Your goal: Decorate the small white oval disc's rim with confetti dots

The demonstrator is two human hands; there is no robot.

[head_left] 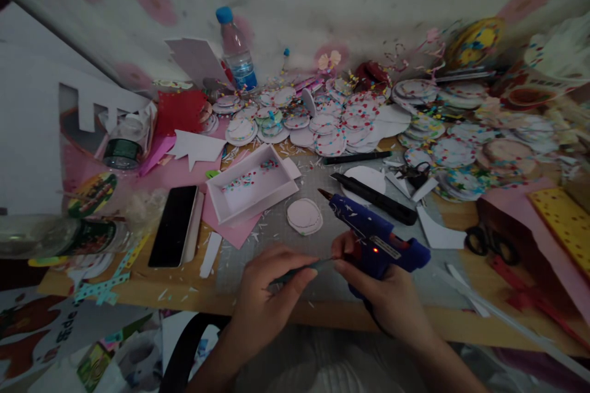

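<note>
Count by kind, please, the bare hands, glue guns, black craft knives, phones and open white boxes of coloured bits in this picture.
Bare hands, left hand and right hand: 2
Blue glue gun: 1
Black craft knife: 1
Phone: 1
Open white box: 1
Total: 6

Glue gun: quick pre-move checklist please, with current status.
1. Glue gun secured: ok, right hand is on it.
2. Power: ok, indicator light is lit.
3. Nozzle hot enough: cannot tell from the picture.
4. Nozzle aimed away from the hands: ok, it points toward the far side of the table.
5. Thin strip held: ok, pinched in the left hand grip.
6. Nozzle area uncluttered: not ok, black cutter lies close by.
</note>
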